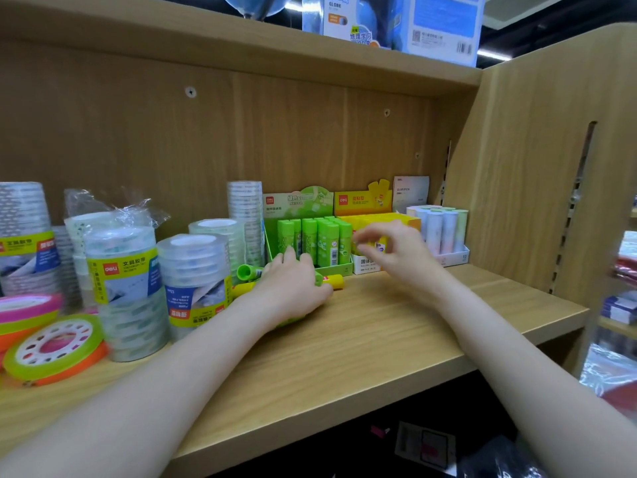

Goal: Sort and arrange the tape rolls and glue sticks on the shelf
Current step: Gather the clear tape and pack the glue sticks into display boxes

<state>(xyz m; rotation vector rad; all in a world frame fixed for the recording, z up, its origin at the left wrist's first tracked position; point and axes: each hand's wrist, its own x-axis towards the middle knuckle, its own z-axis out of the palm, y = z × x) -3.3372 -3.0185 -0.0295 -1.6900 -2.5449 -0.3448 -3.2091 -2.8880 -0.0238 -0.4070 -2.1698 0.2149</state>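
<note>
Glue sticks (pixel 293 279) flat, lengthwise left-right

Three glue-stick display boxes (pixel 306 243), three loose glue sticks (pixel 250 271).

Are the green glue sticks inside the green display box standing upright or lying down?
Upright. The green glue sticks stand vertically, side by side, in the green display box, caps up.

Blue globe box (pixel 393 20) stood on upper wooden board (pixel 241 39), beside glass globe stand (pixel 256 6). Metal slotted rail (pixel 574 205) ran down side panel (pixel 531 160). Screw heads (pixel 190 92) dotted back panel. Blurred packaged goods (pixel 620 305) sat far right.
</note>
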